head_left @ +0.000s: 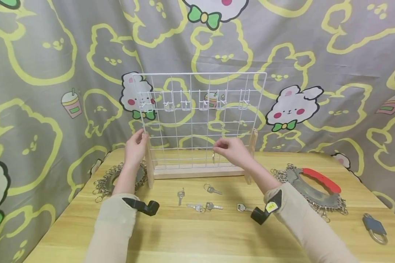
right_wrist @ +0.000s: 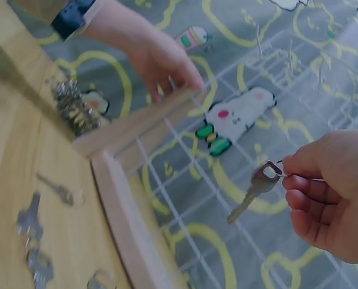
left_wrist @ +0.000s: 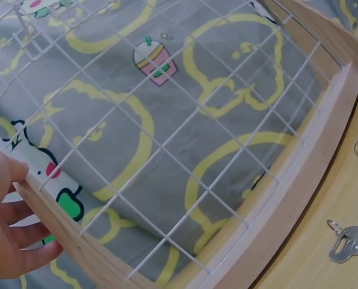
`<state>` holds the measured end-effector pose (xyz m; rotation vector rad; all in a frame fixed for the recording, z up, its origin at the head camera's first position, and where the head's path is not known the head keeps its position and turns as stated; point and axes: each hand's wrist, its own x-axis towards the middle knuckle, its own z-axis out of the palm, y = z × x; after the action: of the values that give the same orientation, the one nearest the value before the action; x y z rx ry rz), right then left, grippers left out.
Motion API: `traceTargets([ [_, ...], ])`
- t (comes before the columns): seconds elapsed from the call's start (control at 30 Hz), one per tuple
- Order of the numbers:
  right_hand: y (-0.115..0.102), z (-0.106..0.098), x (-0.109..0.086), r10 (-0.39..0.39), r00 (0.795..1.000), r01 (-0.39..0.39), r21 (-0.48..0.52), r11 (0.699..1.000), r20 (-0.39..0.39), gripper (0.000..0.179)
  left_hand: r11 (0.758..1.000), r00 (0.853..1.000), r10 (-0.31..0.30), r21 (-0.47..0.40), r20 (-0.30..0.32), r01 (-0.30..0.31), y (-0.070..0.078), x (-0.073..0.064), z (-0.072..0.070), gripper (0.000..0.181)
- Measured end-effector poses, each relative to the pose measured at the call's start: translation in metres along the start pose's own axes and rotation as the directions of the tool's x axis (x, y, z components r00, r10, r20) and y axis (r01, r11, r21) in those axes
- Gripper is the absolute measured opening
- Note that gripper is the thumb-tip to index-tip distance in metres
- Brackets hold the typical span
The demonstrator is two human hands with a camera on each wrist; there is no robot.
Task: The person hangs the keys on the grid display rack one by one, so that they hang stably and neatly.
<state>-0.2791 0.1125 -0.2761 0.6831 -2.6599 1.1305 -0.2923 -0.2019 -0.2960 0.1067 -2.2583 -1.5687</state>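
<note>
A white wire grid rack [head_left: 197,74] stands on a wooden base [head_left: 197,172], with several hooks [head_left: 185,103] along its upper part. My left hand [head_left: 135,149] grips the top of the left wooden post [head_left: 149,162], thumb on the near side. In front of the grid, my right hand [head_left: 233,150] pinches a small ring between thumb and fingertips. From that ring hangs a silver key [right_wrist: 257,188], tilted in the right wrist view and apart from the wires. Several loose keys [head_left: 181,197], some with rings, lie on the table before the rack.
At the left, partly behind my forearm, lies a curved metal holder [head_left: 140,178] fringed with small clips or rings. A similar holder with a red handle [head_left: 322,179] lies at the right. A blue padlock [head_left: 374,224] rests near the table's right edge. Patterned curtain [head_left: 171,47] hangs behind.
</note>
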Motion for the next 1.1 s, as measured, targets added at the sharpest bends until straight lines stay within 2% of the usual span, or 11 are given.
traceTargets([
  [0.23, -0.037, 0.01, 0.022, -0.102, 0.995, 0.102, 0.044, 0.994, -0.008, 0.014, 1.0, 1.0, 0.003, -0.026, -0.011, -0.003, 0.001, 0.001, 0.004, 0.045],
  [0.4, -0.065, 0.019, 0.035, -0.167, 0.986, 0.167, 0.044, 0.985, -0.007, 0.016, 1.0, 1.0, -0.003, -0.014, -0.008, 0.003, -0.001, -0.001, 0.004, 0.045],
  [0.57, -0.095, 0.03, 0.045, -0.199, 0.98, 0.198, 0.069, 0.978, 0.008, 0.017, 1.0, 1.0, -0.003, -0.017, -0.008, 0.003, -0.002, -0.002, 0.004, 0.044],
  [0.73, -0.119, 0.04, 0.055, -0.251, 0.968, 0.25, 0.047, 0.967, 0.015, 0.013, 1.0, 1.0, 0.001, -0.013, -0.001, -0.001, -0.002, -0.003, 0.004, 0.045],
  [1.1, -0.161, 0.062, 0.073, -0.293, 0.955, 0.294, 0.029, 0.955, -0.039, 0.013, 1.0, 1.0, 0.011, -0.003, -0.011, -0.011, 0.0, -0.001, 0.002, 0.043],
])
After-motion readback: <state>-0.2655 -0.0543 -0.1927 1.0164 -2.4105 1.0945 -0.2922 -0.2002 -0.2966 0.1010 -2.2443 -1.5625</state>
